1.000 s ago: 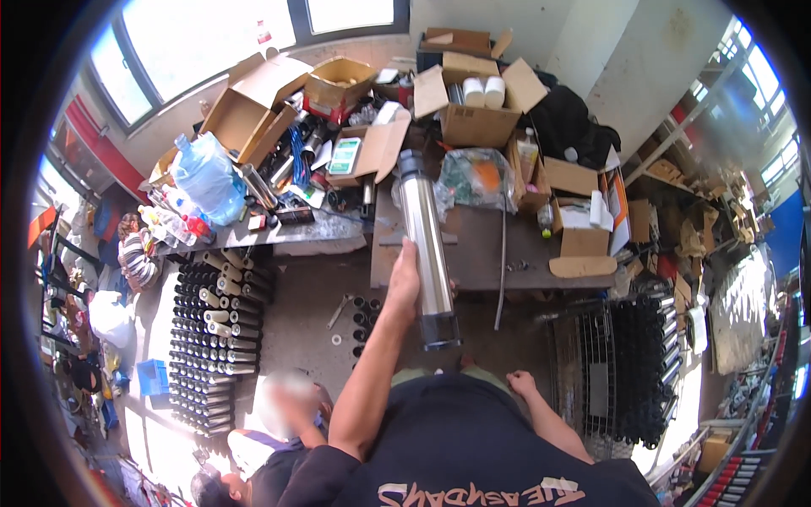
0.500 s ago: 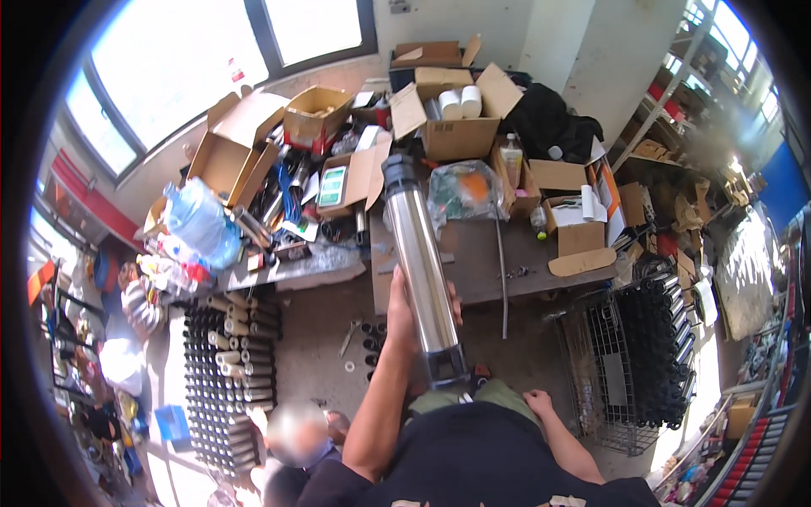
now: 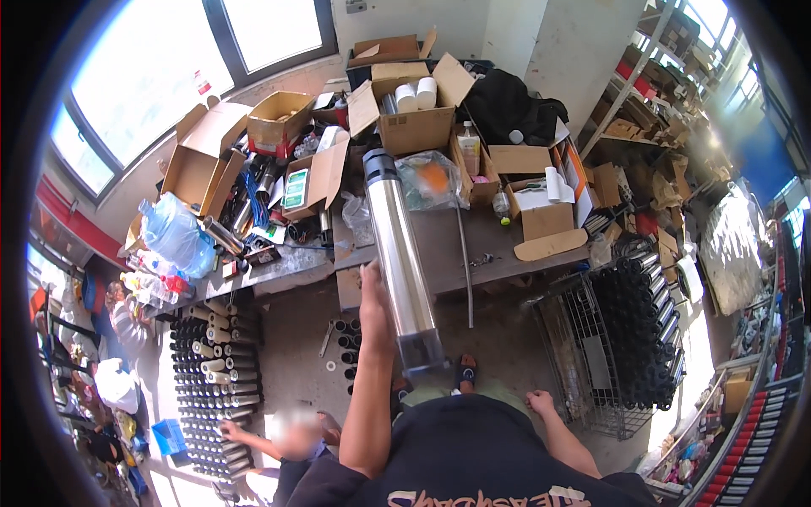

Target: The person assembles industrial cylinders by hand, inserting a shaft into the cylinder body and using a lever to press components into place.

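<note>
My left hand grips a polished metal cylinder near its lower half, with the fingers hidden behind it. The cylinder has a dark cap at its far end and a dark, partly see-through piece at its near end. It is held tilted in front of me, its far end overlapping the view of the table. My right hand hangs low beside my right thigh, fingers loosely apart, with nothing visible in it.
A cluttered table carries open cardboard boxes, a plastic bag and a large water bottle. A wire cage of black tubes stands right. Left, another person's hand touches rows of tubes.
The view has swung slightly right, so the table appears further left. The cylinder has turned a little in my left hand. The other person's arm now reaches out to the tubes.
</note>
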Motion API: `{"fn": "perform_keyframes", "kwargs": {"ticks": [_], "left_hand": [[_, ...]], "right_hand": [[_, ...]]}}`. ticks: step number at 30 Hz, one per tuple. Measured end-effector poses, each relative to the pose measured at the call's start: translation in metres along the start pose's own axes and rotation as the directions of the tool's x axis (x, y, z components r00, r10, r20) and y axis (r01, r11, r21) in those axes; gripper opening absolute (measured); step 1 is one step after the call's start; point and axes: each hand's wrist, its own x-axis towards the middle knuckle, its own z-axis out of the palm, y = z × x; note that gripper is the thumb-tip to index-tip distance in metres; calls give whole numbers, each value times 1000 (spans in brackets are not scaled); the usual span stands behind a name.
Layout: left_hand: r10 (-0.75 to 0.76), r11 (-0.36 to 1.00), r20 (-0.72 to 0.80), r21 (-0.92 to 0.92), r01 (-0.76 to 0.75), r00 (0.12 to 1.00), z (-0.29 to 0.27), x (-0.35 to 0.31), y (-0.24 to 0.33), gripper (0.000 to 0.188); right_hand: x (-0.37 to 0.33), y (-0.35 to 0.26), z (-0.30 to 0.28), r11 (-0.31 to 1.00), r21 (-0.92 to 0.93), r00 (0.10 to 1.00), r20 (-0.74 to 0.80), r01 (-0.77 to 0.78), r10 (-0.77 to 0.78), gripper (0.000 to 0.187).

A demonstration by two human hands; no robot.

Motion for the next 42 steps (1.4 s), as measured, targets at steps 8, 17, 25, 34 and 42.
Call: {"fn": "perform_keyframes", "kwargs": {"ticks": [8,17,25,34,42], "left_hand": [[-239,855,237,-409,319,942,-26,16,-69,69],[-288,953,-149,48,298,946,6,-7,-15,79],[-266,925,-241,211,317,934,2,-21,12,73],[-193,917,184,-316,244,964,-23,-22,10,72],[-274,962,7,14,274,962,-17,-29,10,76]], "right_hand": [[22,7,-6,999,-26,996,81,22,-20,26],[-10,-65,16,980,-119,982,117,162,-148,32],[-4,-72,37,986,-62,975,168,157,-145,25],[-26,-72,51,988,-63,975,181,139,-126,27],[-69,-83,45,965,132,971,43,226,-233,23]]}}
